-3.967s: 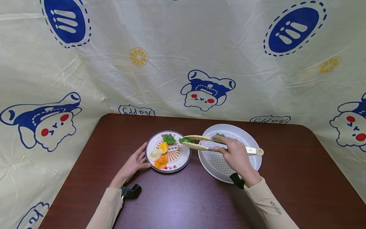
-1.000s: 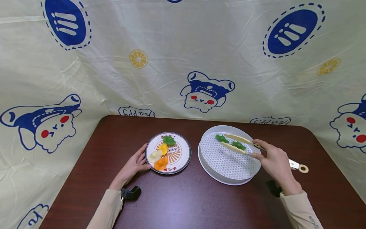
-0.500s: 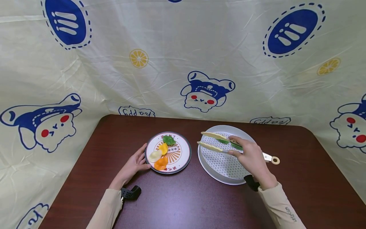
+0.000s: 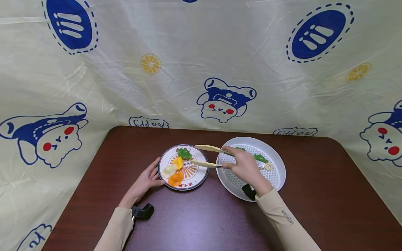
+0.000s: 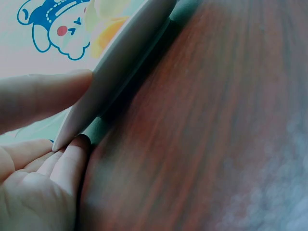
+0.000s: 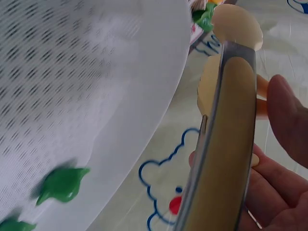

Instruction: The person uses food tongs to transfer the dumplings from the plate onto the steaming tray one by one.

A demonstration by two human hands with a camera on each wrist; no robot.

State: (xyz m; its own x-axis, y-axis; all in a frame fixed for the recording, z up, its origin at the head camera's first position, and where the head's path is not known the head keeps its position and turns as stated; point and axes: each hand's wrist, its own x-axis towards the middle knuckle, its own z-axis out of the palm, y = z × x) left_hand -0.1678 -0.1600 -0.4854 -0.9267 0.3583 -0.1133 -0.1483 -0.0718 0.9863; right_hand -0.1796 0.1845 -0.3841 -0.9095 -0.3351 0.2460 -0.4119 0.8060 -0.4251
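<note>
In the head view, the right hand [image 4: 246,168] holds the tongs [image 4: 206,164] with the thumb on one side and fingers on the other, their ends spread wide with nothing between them. The ends reach over the right part of the plate [image 4: 198,174], where a green piece [image 4: 184,153], a yellow piece [image 4: 178,162], a pale piece [image 4: 169,171] and an orange piece [image 4: 175,179] lie toward the left. The green one sits farthest back, so it seems best to bring one end behind it and the other in front, keeping the lower end off the yellow piece before squeezing lightly. The left hand [image 4: 145,180] holds the plate's left edge; the round tray [image 4: 278,153] beside it has green pieces in it.

In the left wrist view, the thumb rests against the plate's rim, fingertips beneath; a light hold should steady it without tipping.

In the right wrist view, the near arm of the tongs hides much of the other, so I cannot tell the gap there. Two green pieces lie near the tray's wall; a low wrist might brush them.
</note>
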